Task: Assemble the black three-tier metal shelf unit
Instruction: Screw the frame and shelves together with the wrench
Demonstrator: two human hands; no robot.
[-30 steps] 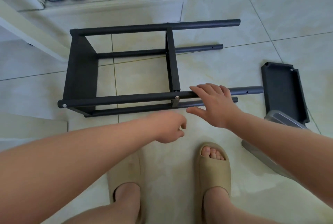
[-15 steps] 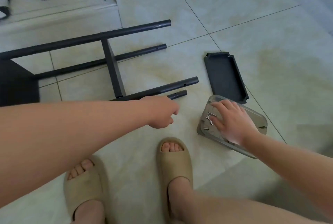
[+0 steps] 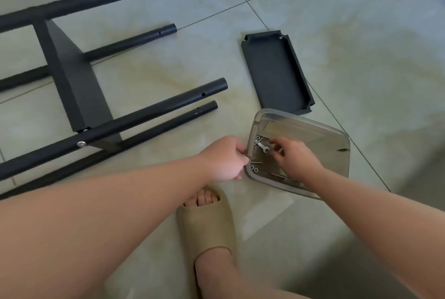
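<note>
Black tubular-metal shelf frame [image 3: 79, 87] lies on its side on the pale tiled floor [image 3: 361, 34], with four open leg ends pointing right. One tier is bolted in place. A loose black sheet-metal shelf tray [image 3: 277, 72] lies flat, well apart from the leg ends and just beyond the clear plastic rectangular tub [image 3: 301, 120].

Handling, as judged: the frame is stiff and moderately heavy, and best taken by a leg tube near the fixed tier. The tray is light and rigid with thin edges, so hold it by the long sides. The silver bolts and washers [image 3: 254, 169] are tiny and prone to roll, so they need a fingertip pinch. The small silver flat spanner [image 3: 262, 147] lies among them.

Left hand [image 3: 224, 159]: arm extended, fingers curled at the tub's near-left rim, apparently pinching it to steady the tub. Right hand [image 3: 296, 158]: reaches into the tub, knuckles up, fingertips bent down beside the spanner. Whether it grips anything, I cannot tell.

A tan foam slipper [image 3: 209, 231] sits below both hands.
</note>
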